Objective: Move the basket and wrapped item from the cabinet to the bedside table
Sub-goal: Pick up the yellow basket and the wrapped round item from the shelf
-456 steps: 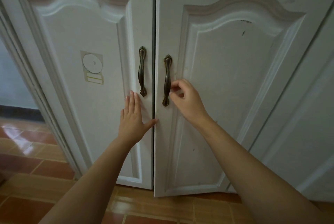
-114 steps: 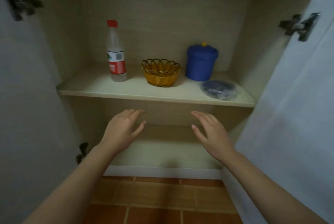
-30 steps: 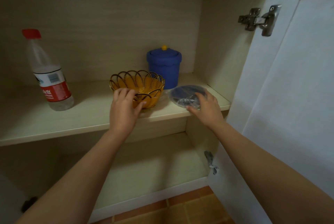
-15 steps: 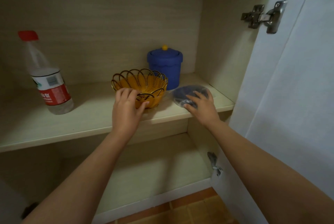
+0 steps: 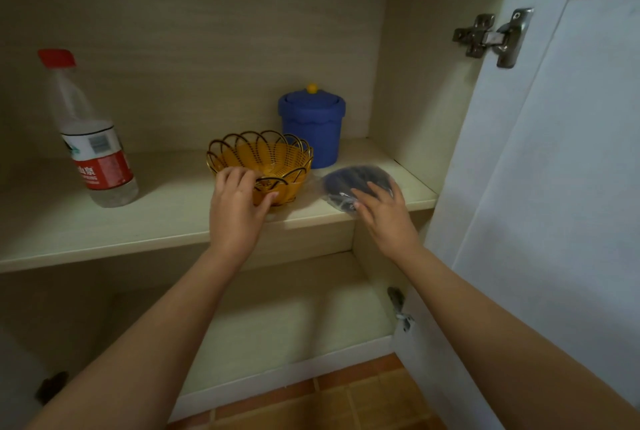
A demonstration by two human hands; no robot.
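Cabinet shelf (image 5: 166,221) bearing water bottle (image 5: 91,138), yellow basket (image 5: 261,161), blue lidded container (image 5: 310,124), wrapped item (image 5: 353,180).

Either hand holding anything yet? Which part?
Left hand pinches the near rim of the basket, which sits on the shelf. Right hand lies flat on the wrapped item, fingers spread; no closed grip visible.

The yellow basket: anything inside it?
The yellow basket looks empty where its mesh floor shows. The left hand grips the near rim and covers a small part of the inside.
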